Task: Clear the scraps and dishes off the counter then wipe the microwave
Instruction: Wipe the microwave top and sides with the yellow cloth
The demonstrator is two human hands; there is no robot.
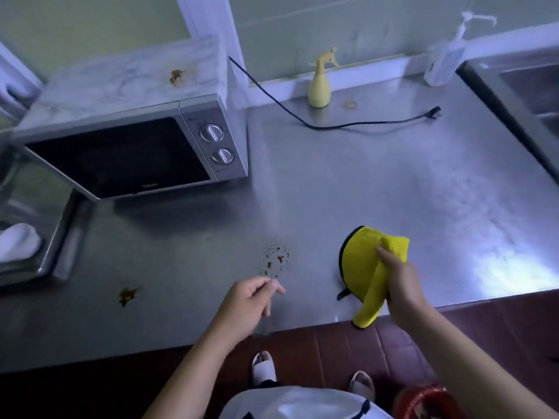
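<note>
From where I stand, the person is on the scrap-clearing part of the job. The right hand (399, 282) has its fingers (381, 254) wrapped tight round a bunched yellow cloth with dark trim (361, 261), which is lifted so that one end touches the brushed-steel desk (393, 176) and the other droops over the front edge. The left hand (251, 300) hovers low over the desk with its fingers loosely curled, thumb and forefinger reaching forward, and I can see nothing in it.

Just ahead of that hand lies a scatter of small brown crumbs (273, 258), and further left a single dark brown scrap (128, 294), well apart from the first. The silver microwave with two round knobs (136, 152) sits at the back left, door closed, with a brownish stain (176, 76) on its pale marbled top. I'd say it has not been wiped yet.

The next move, I'd judge, calls for bringing the cloth across to the crumbs and sweeping them toward the waiting left hand at the desk's edge, without smearing them.
</note>
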